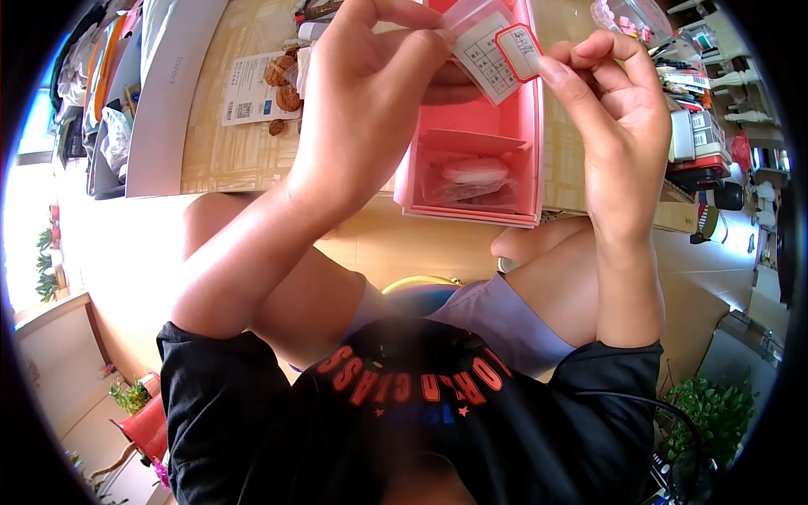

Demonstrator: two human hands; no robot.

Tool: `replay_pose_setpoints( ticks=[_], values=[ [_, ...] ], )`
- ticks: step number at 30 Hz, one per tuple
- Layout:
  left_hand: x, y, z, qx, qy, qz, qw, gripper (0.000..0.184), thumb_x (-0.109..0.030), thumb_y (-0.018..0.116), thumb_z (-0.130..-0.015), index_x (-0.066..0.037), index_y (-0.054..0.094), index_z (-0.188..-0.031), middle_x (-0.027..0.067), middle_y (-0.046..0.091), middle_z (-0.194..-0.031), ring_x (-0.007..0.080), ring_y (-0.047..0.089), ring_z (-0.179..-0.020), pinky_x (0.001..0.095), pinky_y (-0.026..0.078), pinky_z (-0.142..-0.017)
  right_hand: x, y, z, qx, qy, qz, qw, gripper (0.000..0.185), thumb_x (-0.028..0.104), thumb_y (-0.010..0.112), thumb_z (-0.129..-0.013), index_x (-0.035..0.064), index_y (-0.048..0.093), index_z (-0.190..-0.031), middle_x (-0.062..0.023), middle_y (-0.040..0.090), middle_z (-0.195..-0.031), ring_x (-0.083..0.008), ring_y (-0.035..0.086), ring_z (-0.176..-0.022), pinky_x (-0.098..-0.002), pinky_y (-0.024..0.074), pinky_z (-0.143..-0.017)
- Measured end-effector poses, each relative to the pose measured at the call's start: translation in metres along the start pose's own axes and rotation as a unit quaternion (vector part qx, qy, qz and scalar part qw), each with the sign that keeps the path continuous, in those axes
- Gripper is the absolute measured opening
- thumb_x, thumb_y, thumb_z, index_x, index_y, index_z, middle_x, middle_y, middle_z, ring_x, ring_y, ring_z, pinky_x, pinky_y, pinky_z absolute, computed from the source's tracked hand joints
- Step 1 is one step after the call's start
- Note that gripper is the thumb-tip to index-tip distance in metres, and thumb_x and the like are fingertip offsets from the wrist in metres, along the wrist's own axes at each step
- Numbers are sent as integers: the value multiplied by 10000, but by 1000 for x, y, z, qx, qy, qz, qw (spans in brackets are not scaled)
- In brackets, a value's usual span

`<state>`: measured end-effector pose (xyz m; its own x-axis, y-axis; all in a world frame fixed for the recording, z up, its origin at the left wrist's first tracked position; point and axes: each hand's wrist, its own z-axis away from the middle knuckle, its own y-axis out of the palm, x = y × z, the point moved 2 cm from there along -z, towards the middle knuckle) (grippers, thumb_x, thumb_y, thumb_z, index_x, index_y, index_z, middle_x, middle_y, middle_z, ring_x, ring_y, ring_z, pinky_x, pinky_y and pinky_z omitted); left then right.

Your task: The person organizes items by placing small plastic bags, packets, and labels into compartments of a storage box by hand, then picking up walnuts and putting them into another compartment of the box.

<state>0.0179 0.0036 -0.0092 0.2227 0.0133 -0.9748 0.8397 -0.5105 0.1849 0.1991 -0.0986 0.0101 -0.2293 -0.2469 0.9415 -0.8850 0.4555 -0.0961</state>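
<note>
A cluttered room with shelves and plants surrounds a pale patterned counter point(244, 160), its near edge above the seated person's knees. Nearest on it is a pink box point(407, 181) with compartments, its near end jutting past that edge, perhaps to keep it within easy reach. A clear bag point(475, 172) with something pale inside lies in its near compartment.

Above the box, a clear packet point(484, 63) with a printed grid card is held up tilted, a red-edged label point(519, 52) at its right side, probably so that both can be seen flat on. The left hand point(379, 80) has its fingers clamped on the packet's upper left corner. The right hand point(619, 109) has its thumb at the label's right border, the other fingers curled; whether they close on it I cannot tell.

Some counter surface shows right of the box, giving the right hand side room; farther right, stacked clutter point(694, 139) hems in the corner. Left of the left wrist, walnut-like pieces point(284, 88) lie on and beside a white leaflet point(244, 88), and a long white box point(168, 93) borders the left side. At the far right stands a clear tub point(631, 18) with pink bits.
</note>
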Motion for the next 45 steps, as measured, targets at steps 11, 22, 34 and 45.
replay_pose_setpoints(
  ticks=[11,22,34,45],
  values=[
    [-2,0,1,6,-30,41,999,173,-68,525,-1034,15,513,-1185,190,713,-1008,270,751,-912,405,646,-851,0,-3,0,-21,-18,-15,1000,244,-17,689,-946,11,565,-1154,-81,694,-1061,-114,623,-1013,-260,455,-970],
    [-14,7,4,33,-58,83,994,336,-85,527,-1044,41,487,-1353,172,700,-1079,227,731,-944,366,637,-850,0,-2,1,5,-31,-37,999,279,-35,653,-954,-17,519,-1197,-88,681,-1049,-126,618,-1017,-272,453,-990],
    [-7,5,0,33,-112,79,990,355,-83,516,-1046,39,485,-1378,178,706,-1072,236,740,-939,373,639,-860,4,6,4,34,-23,11,999,290,-25,658,-967,-9,504,-1213,-88,672,-1029,-118,620,-976,-258,483,-937],
    [-15,9,5,54,-50,81,994,338,-52,482,-1058,31,465,-1385,186,715,-1079,234,742,-958,370,638,-876,4,9,3,45,5,-13,999,272,-27,653,-970,-6,514,-1203,-92,671,-1028,-122,618,-981,-261,486,-944]
  ],
)
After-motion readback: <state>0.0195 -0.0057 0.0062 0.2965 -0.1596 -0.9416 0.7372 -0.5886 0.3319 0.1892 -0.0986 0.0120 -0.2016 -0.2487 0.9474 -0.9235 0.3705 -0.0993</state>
